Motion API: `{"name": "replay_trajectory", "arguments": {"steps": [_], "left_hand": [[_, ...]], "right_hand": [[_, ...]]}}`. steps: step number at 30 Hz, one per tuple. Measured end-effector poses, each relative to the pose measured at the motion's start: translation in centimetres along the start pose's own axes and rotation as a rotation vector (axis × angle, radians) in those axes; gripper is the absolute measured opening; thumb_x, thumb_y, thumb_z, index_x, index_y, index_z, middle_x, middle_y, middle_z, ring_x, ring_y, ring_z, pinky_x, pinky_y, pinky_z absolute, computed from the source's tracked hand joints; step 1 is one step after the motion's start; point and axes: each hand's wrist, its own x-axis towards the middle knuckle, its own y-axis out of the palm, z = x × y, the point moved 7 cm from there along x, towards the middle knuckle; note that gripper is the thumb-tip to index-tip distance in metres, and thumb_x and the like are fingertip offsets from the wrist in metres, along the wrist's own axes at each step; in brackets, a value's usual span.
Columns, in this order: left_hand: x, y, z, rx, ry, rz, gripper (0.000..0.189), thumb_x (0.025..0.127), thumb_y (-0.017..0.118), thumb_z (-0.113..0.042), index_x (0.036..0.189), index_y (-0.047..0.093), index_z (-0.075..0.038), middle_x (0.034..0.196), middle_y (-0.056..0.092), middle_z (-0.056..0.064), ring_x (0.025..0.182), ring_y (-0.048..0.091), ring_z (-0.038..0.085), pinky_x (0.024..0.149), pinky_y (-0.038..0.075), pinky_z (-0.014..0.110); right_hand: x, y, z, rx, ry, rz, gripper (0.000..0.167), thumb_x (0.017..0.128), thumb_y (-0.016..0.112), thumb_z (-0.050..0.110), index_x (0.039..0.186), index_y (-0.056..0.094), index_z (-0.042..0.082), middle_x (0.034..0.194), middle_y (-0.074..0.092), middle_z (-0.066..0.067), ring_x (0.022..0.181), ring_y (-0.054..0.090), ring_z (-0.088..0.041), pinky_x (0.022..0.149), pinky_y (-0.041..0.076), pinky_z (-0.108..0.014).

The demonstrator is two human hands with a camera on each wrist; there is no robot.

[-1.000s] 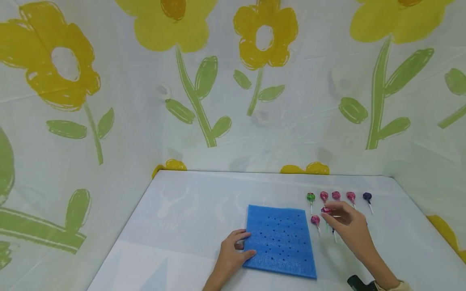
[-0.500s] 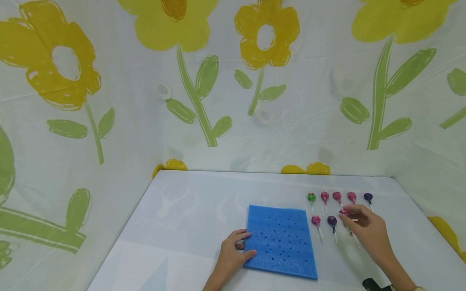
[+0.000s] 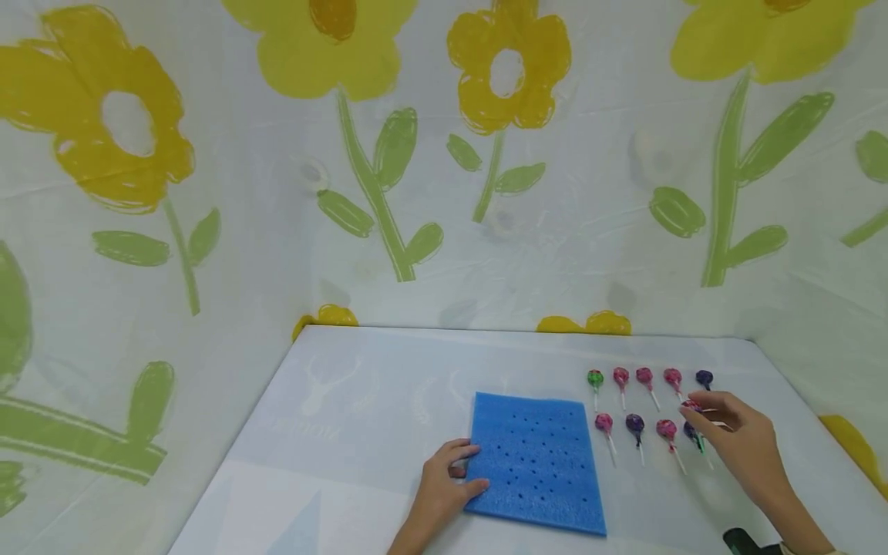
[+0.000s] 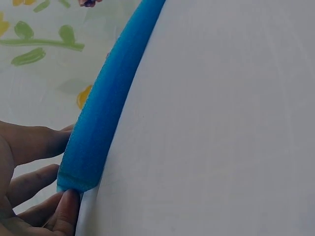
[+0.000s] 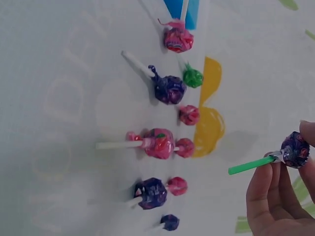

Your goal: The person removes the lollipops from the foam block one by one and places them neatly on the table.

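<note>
My left hand (image 3: pixel 444 482) holds the left edge of a blue foam board (image 3: pixel 534 462) dotted with small holes. In the left wrist view, fingers (image 4: pixel 34 184) meet the end of the board's thick edge (image 4: pixel 96 128). My right hand (image 3: pixel 742 435) pinches a lollipop (image 5: pixel 295 150) by its dark purple wrapped head, its green stick pointing away from the fingers. That hand hovers over the right end of the near row of lollipops, partly covering a dark purple lollipop (image 3: pixel 690 430). Beside that one lie a pink lollipop (image 3: pixel 666 428), a purple lollipop (image 3: pixel 634 423) and another pink lollipop (image 3: pixel 603 422).
Behind them runs a far row, from a green lollipop (image 3: pixel 595 378) past several pink lollipops (image 3: pixel 644 375) to a dark lollipop (image 3: pixel 704 377). All lie on a white table (image 3: pixel 347 432) right of the board. A flower-printed curtain (image 3: pixel 590 231) surrounds the table.
My right hand has moved rightward along the near row with the lollipop, uncovering the purple and pink lollipops there. The left hand and foam board have stayed in place.
</note>
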Motion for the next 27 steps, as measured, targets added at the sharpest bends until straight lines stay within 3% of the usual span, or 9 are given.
{"name": "replay_trajectory", "arguments": {"steps": [3,8,17,21,27], "left_hand": [[0.0,0.0,-0.1,-0.009,-0.006,0.003,0.047,0.073,0.081,-0.015,0.116,0.066,-0.005,0.128,0.054,0.013,0.088,0.059,0.019,0.073,0.052,0.027],[-0.1,0.0,-0.1,0.000,-0.017,0.003,0.047,0.073,0.081,-0.015,0.116,0.066,-0.005,0.128,0.054,0.013,0.088,0.059,0.019,0.073,0.052,0.028],[0.0,-0.3,-0.1,0.020,0.008,-0.010,0.047,0.073,0.081,-0.017,0.116,0.066,-0.006,0.127,0.055,0.012,0.088,0.060,0.019,0.074,0.052,0.026],[0.0,-0.3,-0.2,0.025,0.015,-0.013,0.047,0.073,0.081,-0.017,0.116,0.066,-0.005,0.126,0.055,0.013,0.087,0.060,0.018,0.074,0.052,0.026],[-0.1,-0.1,-0.3,0.020,0.012,-0.020,0.046,0.073,0.081,-0.015,0.115,0.066,-0.005,0.126,0.056,0.013,0.087,0.060,0.018,0.074,0.052,0.026]], "right_hand": [[0.3,-0.4,-1.2,-0.011,0.021,0.008,0.037,0.091,0.064,0.030,0.113,0.060,0.000,0.097,0.061,-0.001,0.076,0.046,0.016,0.064,0.041,-0.003],[0.8,-0.4,-3.5,-0.051,0.081,0.035,0.042,0.092,0.061,0.032,0.114,0.058,-0.003,0.103,0.061,-0.019,0.072,0.044,0.014,0.058,0.044,-0.009],[2.3,0.1,-7.8,-0.017,0.236,0.140,0.056,0.093,0.057,0.042,0.119,0.053,-0.008,0.106,0.059,-0.026,0.068,0.051,0.002,0.056,0.050,-0.021],[2.8,0.1,-9.6,-0.025,0.292,0.170,0.060,0.092,0.058,0.043,0.120,0.051,-0.010,0.108,0.057,-0.031,0.073,0.057,-0.011,0.055,0.051,-0.023],[3.4,0.3,-11.6,-0.076,0.346,0.151,0.059,0.089,0.064,0.039,0.118,0.053,-0.011,0.107,0.056,-0.033,0.082,0.059,-0.031,0.050,0.047,-0.022]]}}
